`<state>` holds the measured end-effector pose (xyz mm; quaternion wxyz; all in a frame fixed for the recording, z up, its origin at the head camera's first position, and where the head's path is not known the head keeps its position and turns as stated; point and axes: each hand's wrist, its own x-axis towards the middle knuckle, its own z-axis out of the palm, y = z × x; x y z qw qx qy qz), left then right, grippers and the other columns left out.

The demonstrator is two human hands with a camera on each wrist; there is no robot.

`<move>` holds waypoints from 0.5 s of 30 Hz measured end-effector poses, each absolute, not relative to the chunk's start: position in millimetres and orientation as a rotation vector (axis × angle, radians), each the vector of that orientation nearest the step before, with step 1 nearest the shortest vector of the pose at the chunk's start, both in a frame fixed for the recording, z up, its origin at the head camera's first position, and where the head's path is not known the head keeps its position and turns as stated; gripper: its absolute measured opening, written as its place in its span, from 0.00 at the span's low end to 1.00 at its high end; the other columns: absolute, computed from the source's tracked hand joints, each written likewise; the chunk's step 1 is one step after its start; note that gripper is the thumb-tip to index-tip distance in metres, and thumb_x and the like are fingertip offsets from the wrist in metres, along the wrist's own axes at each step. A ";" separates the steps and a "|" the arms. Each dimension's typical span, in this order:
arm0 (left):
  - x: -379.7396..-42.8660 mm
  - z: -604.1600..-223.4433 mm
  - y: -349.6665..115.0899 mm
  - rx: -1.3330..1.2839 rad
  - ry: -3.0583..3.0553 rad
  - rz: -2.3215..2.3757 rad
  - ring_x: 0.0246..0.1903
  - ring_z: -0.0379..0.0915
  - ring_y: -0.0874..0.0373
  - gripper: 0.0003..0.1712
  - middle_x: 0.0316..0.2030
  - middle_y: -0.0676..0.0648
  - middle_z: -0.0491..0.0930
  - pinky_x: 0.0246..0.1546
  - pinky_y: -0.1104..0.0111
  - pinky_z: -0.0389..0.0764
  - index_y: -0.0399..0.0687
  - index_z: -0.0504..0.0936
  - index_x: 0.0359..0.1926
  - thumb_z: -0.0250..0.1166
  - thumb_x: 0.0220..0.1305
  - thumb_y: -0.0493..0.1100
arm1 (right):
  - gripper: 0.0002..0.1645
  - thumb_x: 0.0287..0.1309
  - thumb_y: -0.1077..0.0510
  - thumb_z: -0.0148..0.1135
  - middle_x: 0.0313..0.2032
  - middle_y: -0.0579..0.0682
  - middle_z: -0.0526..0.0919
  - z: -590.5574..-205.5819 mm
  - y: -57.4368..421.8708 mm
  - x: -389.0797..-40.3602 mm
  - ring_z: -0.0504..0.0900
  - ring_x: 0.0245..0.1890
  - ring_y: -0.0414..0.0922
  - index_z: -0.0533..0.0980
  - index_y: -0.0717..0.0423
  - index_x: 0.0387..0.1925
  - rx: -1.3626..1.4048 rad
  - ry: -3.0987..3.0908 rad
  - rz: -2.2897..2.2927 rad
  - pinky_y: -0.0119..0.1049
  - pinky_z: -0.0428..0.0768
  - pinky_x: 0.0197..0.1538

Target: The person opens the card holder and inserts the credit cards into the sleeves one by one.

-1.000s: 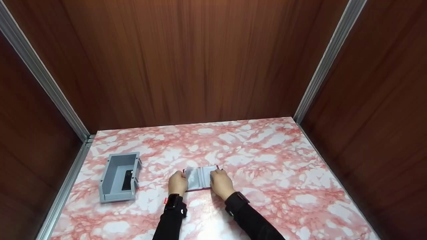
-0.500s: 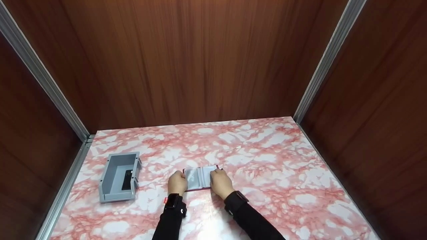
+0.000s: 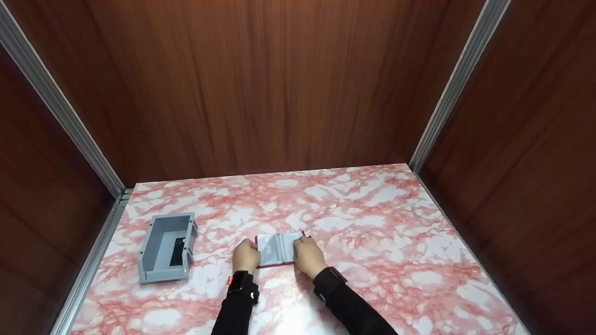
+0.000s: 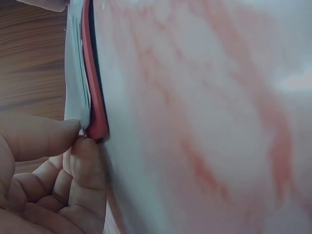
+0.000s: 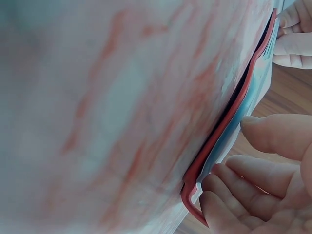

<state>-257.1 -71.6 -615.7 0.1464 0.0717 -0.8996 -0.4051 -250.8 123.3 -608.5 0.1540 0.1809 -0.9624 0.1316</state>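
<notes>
Being held open by both ends, a small red-edged booklet [image 3: 269, 250] with clear pages is seen at the near middle of the pink-and-white bench [image 3: 363, 223]; whether it is lifted slightly cannot be told. Compared with a second ago, the left page is spread flatter and the left hand [image 3: 246, 256] has been shifted slightly leftward; the right hand [image 3: 309, 257] is kept nearly in place. The booklet's long axis is laid left to right, its right end angled slightly away from the person, its fold pointed toward them. The left end is pinched between thumb and index finger; the right end is grasped, fingers [image 5: 243, 187] curled by the red cover. Leftward, a grey bin [image 3: 170, 223] containing a dark object [image 3: 177, 251] is left unmoved.
</notes>
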 end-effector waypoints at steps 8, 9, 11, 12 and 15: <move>-257.7 -610.9 -73.6 0.200 -2.543 -1.220 0.31 0.78 0.41 0.04 0.25 0.42 0.81 0.36 0.51 0.77 0.36 0.80 0.29 0.62 0.48 0.28 | 0.11 0.45 0.65 0.71 0.35 0.57 0.79 -605.6 122.7 -250.0 0.79 0.39 0.56 0.79 0.62 0.32 0.524 -2.768 0.388 0.46 0.82 0.39; -257.9 -610.1 -74.3 0.199 -2.539 -1.224 0.31 0.78 0.41 0.04 0.25 0.42 0.81 0.36 0.51 0.77 0.36 0.80 0.29 0.62 0.48 0.28 | 0.10 0.45 0.65 0.71 0.35 0.57 0.79 -605.5 122.6 -249.8 0.79 0.39 0.56 0.79 0.62 0.32 0.525 -2.767 0.391 0.46 0.82 0.39; -258.2 -608.4 -75.7 0.193 -2.528 -1.227 0.31 0.78 0.41 0.04 0.24 0.43 0.81 0.37 0.51 0.77 0.36 0.80 0.29 0.63 0.48 0.28 | 0.10 0.44 0.65 0.71 0.34 0.56 0.79 -605.4 122.6 -249.6 0.79 0.39 0.56 0.79 0.62 0.31 0.525 -2.763 0.395 0.46 0.81 0.38; -258.1 -607.4 -76.5 0.189 -2.524 -1.226 0.30 0.78 0.41 0.04 0.24 0.43 0.81 0.37 0.51 0.77 0.36 0.80 0.29 0.63 0.49 0.29 | 0.10 0.44 0.65 0.71 0.34 0.56 0.78 -605.4 122.4 -249.6 0.79 0.38 0.56 0.78 0.62 0.31 0.525 -2.761 0.396 0.46 0.81 0.38; -258.5 -603.9 -80.7 0.169 -2.522 -1.209 0.29 0.78 0.42 0.04 0.24 0.43 0.80 0.36 0.51 0.77 0.36 0.80 0.29 0.64 0.48 0.29 | 0.10 0.44 0.65 0.71 0.33 0.56 0.78 -606.0 122.2 -249.8 0.79 0.37 0.56 0.78 0.62 0.29 0.525 -2.757 0.395 0.46 0.81 0.37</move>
